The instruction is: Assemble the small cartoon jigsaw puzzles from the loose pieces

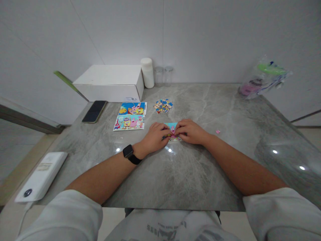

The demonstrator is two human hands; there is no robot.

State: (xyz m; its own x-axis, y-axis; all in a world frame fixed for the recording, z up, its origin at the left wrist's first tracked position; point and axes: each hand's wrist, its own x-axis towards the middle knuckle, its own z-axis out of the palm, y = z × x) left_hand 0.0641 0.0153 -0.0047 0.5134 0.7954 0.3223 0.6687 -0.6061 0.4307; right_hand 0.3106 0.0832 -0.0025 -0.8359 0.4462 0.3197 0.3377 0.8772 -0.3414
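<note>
Grey marble-look table (190, 174), glossy, reflecting ceiling lights; white panelled walls behind.
White box (110, 82), canister (147, 72), two jars at far edge; plastic bag (263, 78) far right.
Phone (94, 111), two printed cards (131, 115) left of centre.
Puzzle panel (172, 128) lying at table centre, both hands pressing on it: left hand (155, 136), right hand (192, 131), fingertips meeting.
Risk: slick top letting panel slide; loose pieces (163, 105) and stray pink piece (217, 131) getting swept off by forearms.

Both forearms outstretched — left hand (155, 135) and right hand (191, 131) fingertip to fingertip, palms down.
</note>
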